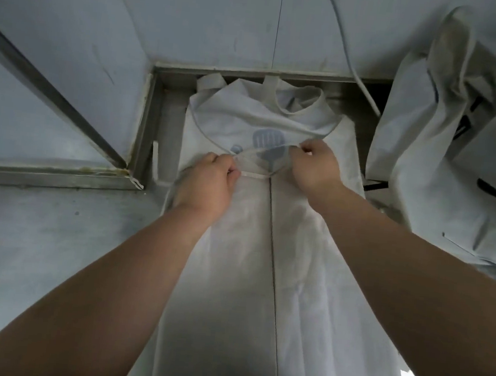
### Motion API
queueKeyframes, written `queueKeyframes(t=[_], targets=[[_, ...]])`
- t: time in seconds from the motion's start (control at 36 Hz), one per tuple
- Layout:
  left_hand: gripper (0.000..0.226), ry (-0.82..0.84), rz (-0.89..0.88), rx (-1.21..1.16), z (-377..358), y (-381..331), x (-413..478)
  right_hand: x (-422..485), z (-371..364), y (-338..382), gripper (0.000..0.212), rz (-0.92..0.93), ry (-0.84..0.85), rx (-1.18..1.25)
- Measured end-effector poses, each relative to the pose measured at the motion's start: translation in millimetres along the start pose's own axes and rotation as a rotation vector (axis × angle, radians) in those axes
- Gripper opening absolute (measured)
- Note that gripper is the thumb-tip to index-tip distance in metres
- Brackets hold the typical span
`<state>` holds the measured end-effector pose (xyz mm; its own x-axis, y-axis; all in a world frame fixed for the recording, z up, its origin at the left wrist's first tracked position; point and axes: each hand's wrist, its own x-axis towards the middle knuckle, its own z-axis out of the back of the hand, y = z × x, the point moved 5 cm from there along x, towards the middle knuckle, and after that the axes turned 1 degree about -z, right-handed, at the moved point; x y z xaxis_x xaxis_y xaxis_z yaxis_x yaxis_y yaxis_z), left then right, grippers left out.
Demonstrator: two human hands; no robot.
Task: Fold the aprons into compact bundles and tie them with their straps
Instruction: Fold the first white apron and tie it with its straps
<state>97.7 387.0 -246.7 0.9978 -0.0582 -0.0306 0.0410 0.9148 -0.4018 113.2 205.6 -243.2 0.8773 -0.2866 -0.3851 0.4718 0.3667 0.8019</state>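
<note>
While your left hand [208,181] curls its fingers round one end of a thin strap [255,175], the apron [233,262] lies flat on the counter [40,228] before you, its long sides folded in to meet down the middle. Your right hand [318,164] pinches another stretch of strap over the printed chest. By the look of it, only the lengthwise fold is done. Bundling and tying remain, and a heap of aprons [426,144] waits at right.

White apron [235,247] with grey-blue spatula print [267,145], on grey steel counter [38,243]
</note>
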Motion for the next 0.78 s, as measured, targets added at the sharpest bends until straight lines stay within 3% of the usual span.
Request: queueKeyframes(t=[0.08,0.19,0.31,0.42,0.5,0.56,0.61,0.69,0.78], targets=[[0.023,-0.023,0.03,0.099,3.6,2.8,-2.0,0.7,20.6,-12.2,0.023,-0.091,-0.144,0.098],[0.021,-0.049,0.111,0.118,3.8,10.8,-5.9,-4.8,48.5,-31.8,0.03,-0.271,-0.286,0.461],[0.018,-0.079,0.151,0.032,5.3,17.5,-5.8,-12.3,76.1,-44.3,0.019,-0.299,-0.392,0.578],[0.016,-0.122,0.13,-0.04,8.4,18.9,-6.4,-24.6,84.4,-45.3,0.025,-0.323,-0.642,0.974],[0.017,-0.162,0.112,-0.057,10.7,16.9,-5.3,-26.2,86.1,-43.6,0.049,-0.241,-0.705,0.792],[0.018,-0.191,0.115,-0.068,12.0,17.0,-2.9,-30.0,83.3,-40.6,0.066,-0.109,-0.659,0.557],[0.018,-0.213,0.114,-0.076,12.5,16.6,-1.0,-33.3,75.1,-35.5,0.065,0.028,-0.559,0.253],[0.021,-0.206,0.109,-0.07,10.2,20.8,0.0,-37.9,50.8,-20.5,0.051,0.246,-0.259,-0.194],[0.029,-0.164,0.085,-0.025,7.8,30.2,-2.2,-35.8,22.3,-19.9,0.048,0.267,0.065,-0.526]])
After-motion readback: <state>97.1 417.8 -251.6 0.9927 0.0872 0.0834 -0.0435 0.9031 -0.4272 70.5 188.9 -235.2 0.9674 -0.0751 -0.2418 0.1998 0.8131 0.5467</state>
